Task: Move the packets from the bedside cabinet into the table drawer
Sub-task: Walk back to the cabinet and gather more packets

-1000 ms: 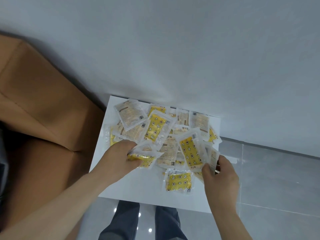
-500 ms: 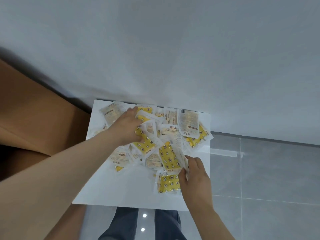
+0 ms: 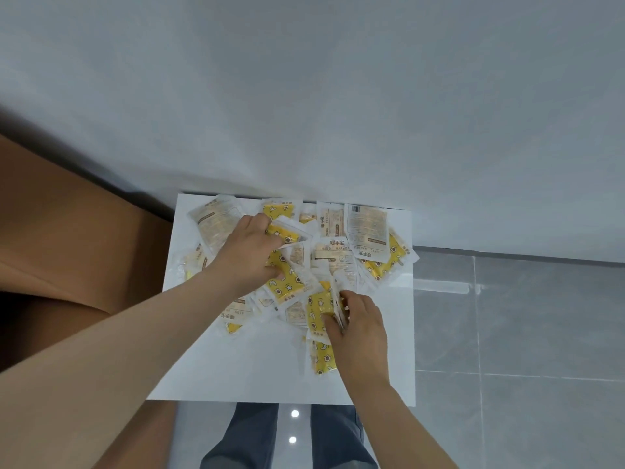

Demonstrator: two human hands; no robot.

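On the smooth white top of the bedside cabinet (image 3: pixel 257 374) lies a heap of flat, glossy plastic packets (image 3: pixel 367 231) — yellow-patterned or pale — the left hand (image 3: pixel 248 252) clutching a few, the right hand (image 3: pixel 362 330) pinching one edgewise.

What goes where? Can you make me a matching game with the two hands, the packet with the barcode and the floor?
Things:
1. left hand
2. right hand
3. barcode packet
4. grey floor

Places:
A. right of the white cabinet
B. back right of the pile of packets
C. gripping some in the pile's left half
D. pinching some at the pile's near edge

Pairs: 1-C, 2-D, 3-B, 4-A.
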